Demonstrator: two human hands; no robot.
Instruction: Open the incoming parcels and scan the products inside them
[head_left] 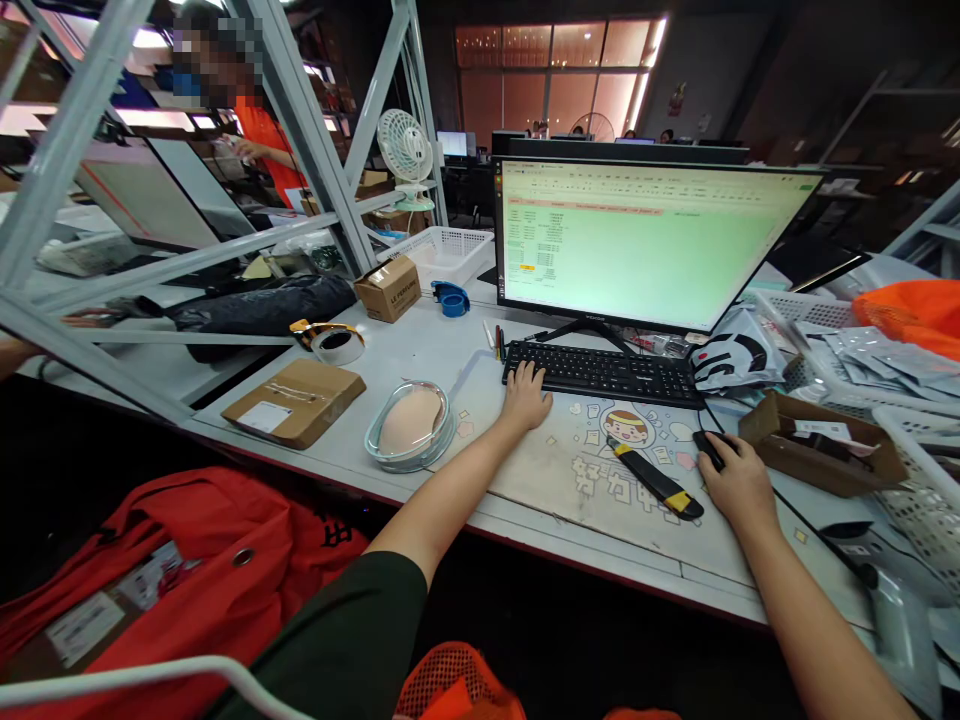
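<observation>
My left hand (526,397) rests with its fingers spread on the left end of the black keyboard (607,372). To the right, my right hand (739,480) is wrapped over a black computer mouse (712,450) on the printed desk mat (540,480). Between my hands lies a black and yellow utility knife (656,482). Behind the keyboard stands a monitor (637,240) showing a spreadsheet. Left of my forearm sits a clear, round, plastic-looking item (411,425) with a beige centre, and beyond it a flat cardboard box (295,402).
A tape dispenser (330,342), a small carton (388,288), blue tape (451,298) and a white basket (442,255) stand back left. An open cardboard box (821,445) and a scanner (896,610) lie right. Grey metal framing (300,130) borders the left; a person works behind it.
</observation>
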